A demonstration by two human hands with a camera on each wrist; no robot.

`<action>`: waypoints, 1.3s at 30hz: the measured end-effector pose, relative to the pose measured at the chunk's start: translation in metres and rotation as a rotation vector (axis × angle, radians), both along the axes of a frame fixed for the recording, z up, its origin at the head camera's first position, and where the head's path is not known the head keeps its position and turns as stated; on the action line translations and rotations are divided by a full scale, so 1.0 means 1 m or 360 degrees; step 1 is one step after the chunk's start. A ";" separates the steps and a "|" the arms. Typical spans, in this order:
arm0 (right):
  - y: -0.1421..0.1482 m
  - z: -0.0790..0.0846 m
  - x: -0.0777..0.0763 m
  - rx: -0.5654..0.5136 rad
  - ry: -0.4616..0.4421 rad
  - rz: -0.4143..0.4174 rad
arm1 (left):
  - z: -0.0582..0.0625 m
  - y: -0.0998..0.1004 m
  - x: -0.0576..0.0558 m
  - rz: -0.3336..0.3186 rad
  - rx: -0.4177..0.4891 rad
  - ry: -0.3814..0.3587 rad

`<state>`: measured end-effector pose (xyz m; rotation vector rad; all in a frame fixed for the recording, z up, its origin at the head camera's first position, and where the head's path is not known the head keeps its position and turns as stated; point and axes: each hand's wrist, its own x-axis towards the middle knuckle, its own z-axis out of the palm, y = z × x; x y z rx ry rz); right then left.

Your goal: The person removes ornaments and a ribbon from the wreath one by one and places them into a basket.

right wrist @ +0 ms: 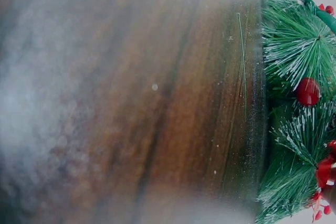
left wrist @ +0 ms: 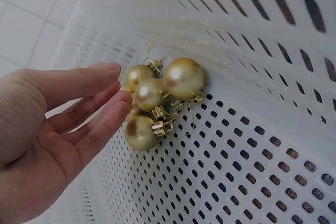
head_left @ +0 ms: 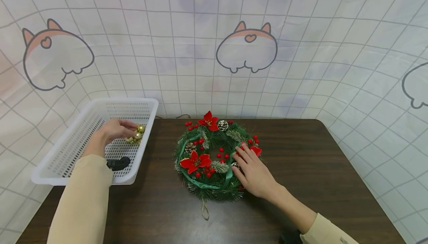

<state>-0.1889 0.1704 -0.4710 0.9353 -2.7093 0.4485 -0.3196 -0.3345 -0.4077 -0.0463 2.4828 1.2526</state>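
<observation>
My left hand [head_left: 115,130] reaches into a white perforated basket [head_left: 153,114]. In the left wrist view its thumb and fingertips hover beside a cluster of gold Christmas baubles [left wrist: 150,94], with a gap between thumb and fingers. A Christmas wreath [head_left: 220,195] of green needles, red flowers, red berries and pinecones lies flat on the table, a green ribbon around it. On the wreath's right side rests my right hand [head_left: 257,177], fingers spread and fairly straight. The right wrist view catches only the wreath's needles [right wrist: 302,45], not the hand.
A dark brown wooden table [head_left: 301,143] carries everything. Next to the baubles in the basket lies a black object [head_left: 118,163], its kind unclear. A twine loop [head_left: 205,210] sticks out from the wreath's near edge. A dark item [head_left: 289,237] shows by the right sleeve. A grid-patterned cloth [head_left: 187,62] hangs behind.
</observation>
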 end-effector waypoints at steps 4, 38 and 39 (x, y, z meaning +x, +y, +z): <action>0.000 0.000 0.000 0.0001 0.0004 -0.0002 | 0.007 0.005 0.001 -0.0058 0.0003 0.0061; 0.000 0.000 0.000 0.0002 -0.0035 -0.0014 | 0.078 0.112 0.062 -0.0271 -0.0160 0.0602; 0.000 0.000 0.000 -0.0001 -0.0033 -0.0012 | 0.077 0.115 0.065 -0.0268 -0.0142 0.0610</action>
